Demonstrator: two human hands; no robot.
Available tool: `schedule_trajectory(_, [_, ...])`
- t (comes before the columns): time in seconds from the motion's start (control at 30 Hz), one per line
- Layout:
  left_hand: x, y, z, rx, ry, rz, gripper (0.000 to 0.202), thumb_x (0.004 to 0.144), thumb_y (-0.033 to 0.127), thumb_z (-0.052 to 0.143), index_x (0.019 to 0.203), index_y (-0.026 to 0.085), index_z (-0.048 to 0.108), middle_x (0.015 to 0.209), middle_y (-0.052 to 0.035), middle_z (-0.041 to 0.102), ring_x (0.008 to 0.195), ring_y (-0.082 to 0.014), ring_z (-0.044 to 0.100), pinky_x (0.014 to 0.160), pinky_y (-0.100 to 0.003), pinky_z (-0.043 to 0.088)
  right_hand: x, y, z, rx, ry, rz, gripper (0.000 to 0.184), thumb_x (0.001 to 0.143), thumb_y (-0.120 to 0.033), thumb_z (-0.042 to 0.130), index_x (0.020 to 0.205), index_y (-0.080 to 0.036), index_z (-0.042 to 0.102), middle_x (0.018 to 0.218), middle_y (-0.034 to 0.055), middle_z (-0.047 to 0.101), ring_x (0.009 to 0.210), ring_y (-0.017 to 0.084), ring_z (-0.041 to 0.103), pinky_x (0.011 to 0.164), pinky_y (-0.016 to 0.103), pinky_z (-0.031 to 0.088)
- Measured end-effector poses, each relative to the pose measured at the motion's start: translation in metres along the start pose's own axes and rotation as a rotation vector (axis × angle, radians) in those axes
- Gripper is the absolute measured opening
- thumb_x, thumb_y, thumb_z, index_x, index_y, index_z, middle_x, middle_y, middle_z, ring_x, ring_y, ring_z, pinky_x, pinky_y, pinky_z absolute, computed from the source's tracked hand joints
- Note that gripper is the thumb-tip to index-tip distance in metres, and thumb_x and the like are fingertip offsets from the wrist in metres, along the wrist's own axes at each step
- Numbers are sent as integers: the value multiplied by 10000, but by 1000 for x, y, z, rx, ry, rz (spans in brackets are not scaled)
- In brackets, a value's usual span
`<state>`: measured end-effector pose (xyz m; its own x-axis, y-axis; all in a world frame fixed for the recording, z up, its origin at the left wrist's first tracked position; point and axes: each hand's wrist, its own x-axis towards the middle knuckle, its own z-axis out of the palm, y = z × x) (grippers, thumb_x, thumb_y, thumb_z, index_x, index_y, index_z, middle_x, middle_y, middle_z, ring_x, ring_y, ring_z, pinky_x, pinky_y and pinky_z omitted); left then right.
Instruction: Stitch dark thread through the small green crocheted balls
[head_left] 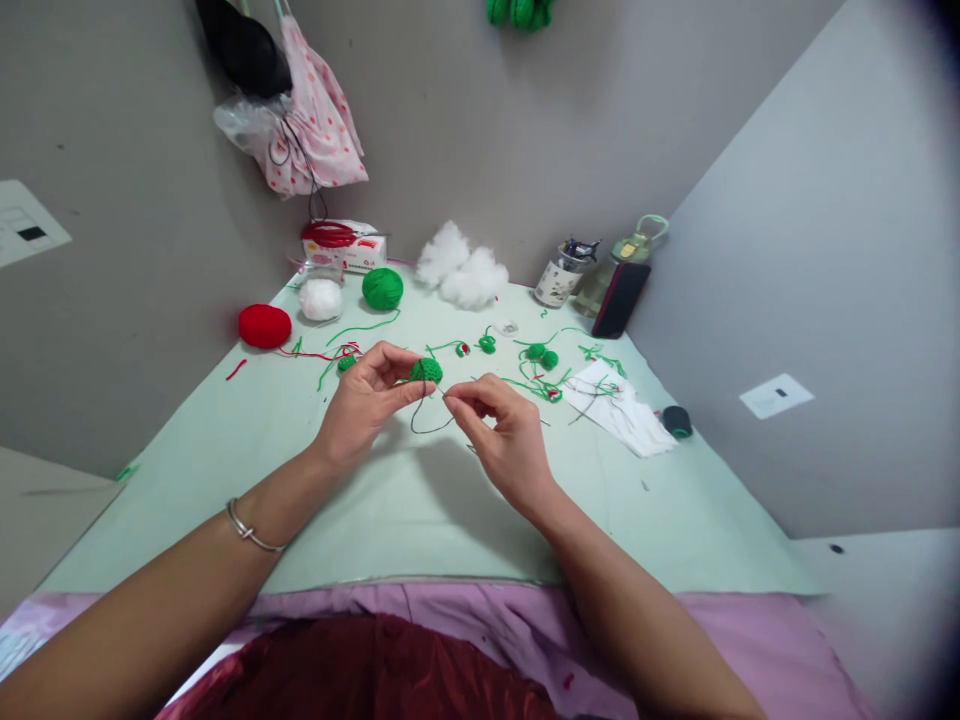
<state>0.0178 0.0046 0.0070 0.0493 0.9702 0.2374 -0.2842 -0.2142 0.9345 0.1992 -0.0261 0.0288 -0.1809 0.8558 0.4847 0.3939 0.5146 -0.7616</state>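
Note:
My left hand pinches a small green crocheted ball between thumb and fingers above the pale green table. My right hand is just right of it, its fingertips pinched on a thin dark thread that loops down from the ball. A needle may be in that pinch, but it is too small to make out. A silver bangle sits on my left wrist.
Further back lie a red yarn ball, a white ball, a green yarn ball, white stuffing, small green crocheted pieces, yarn scraps, white paper, a jar, a bottle and a dark spool. Grey walls close in on both sides.

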Motion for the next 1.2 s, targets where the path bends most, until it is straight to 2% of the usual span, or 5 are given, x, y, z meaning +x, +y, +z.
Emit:
schedule_trajectory(0.17, [-4,2,4,-126,-1,-115,274,703,259,918,862,205,701,861,24,682,861,-112,638,840,-242,517,-1,2,6,99,6,23,109,946,-210,628,875,-189,708,790,8,631,695,116,531,667,264,427])
schedule_trajectory(0.4, [-7,2,8,-224,-14,-212,286,695,299,919,817,202,679,852,22,683,840,-129,647,852,-293,548,-2,11,13,217,28,131,106,924,-290,668,897,-200,716,834,21,649,691,123,543,654,275,440])
schedule_trajectory(0.67, [-7,-4,8,153,29,77,271,721,247,879,873,199,660,865,-3,685,815,-154,655,780,-305,542,7,9,8,549,-55,389,213,835,-345,757,829,-175,629,713,-19,623,634,115,602,661,269,525])
schedule_trajectory(1.0, [-11,-14,7,393,-69,222,183,806,238,809,961,220,714,960,-26,634,950,-183,639,914,-354,537,6,10,0,-42,43,-107,91,933,-206,634,878,-207,707,876,35,642,707,114,587,675,269,495])
schedule_trajectory(1.2, [-9,-15,4,463,-159,236,166,825,228,794,964,232,704,964,-28,662,955,-197,634,916,-374,516,24,-5,-32,344,97,165,187,928,-370,675,870,-202,618,835,18,701,595,95,589,498,222,420])
